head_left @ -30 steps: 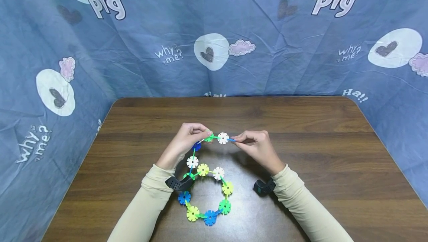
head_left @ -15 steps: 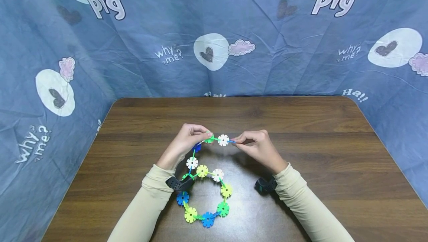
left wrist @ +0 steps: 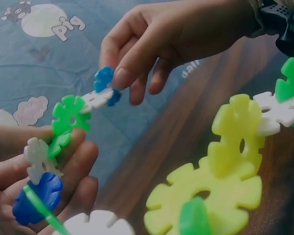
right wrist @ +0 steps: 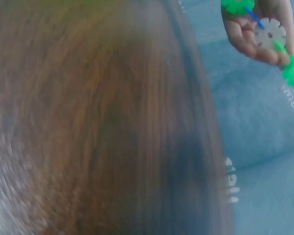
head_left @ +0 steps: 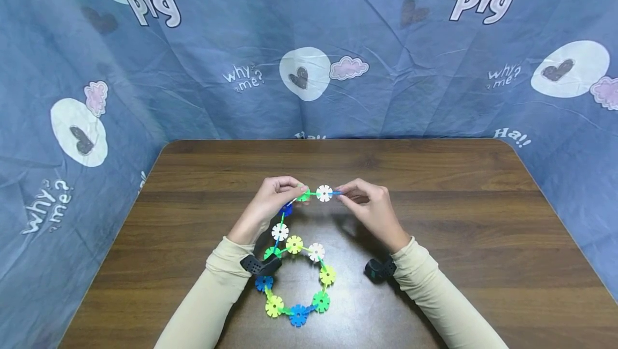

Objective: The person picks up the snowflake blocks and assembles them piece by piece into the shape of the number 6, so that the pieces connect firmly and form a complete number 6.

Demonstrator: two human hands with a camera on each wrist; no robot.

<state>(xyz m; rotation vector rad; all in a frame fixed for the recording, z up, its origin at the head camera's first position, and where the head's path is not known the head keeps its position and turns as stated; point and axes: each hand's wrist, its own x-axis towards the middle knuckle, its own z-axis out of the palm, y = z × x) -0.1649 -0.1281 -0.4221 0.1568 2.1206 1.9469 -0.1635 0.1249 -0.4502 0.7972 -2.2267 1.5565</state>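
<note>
Flower-shaped plastic discs with slotted edges are linked into a chain. My left hand (head_left: pixel 270 199) pinches a green disc (head_left: pixel 303 194) near the chain's far end. A white disc (head_left: pixel 324 193) sticks out to the right of it. At the tip, the thumb and finger of my right hand (head_left: pixel 370 207) pinch a blue disc (left wrist: pixel 104 78), which is slotted into the white one. Below the left fingers hang a white disc (left wrist: pixel 37 157) and a dark blue disc (left wrist: pixel 39 198). From there the chain runs down to a closed ring of discs, including a yellow disc (head_left: pixel 294 244).
The ring lies on the brown wooden table (head_left: pixel 434 177) between my forearms, partly covered by the left wrist's black camera strap (head_left: pixel 260 266). Another black wrist camera (head_left: pixel 380 269) sits at the right sleeve. A blue printed cloth (head_left: pixel 309 113) hangs behind the table's far edge.
Over the last half second the held end of the chain has risen slightly and levelled out. The ring has shifted a little. Both hands keep their pinches.
</note>
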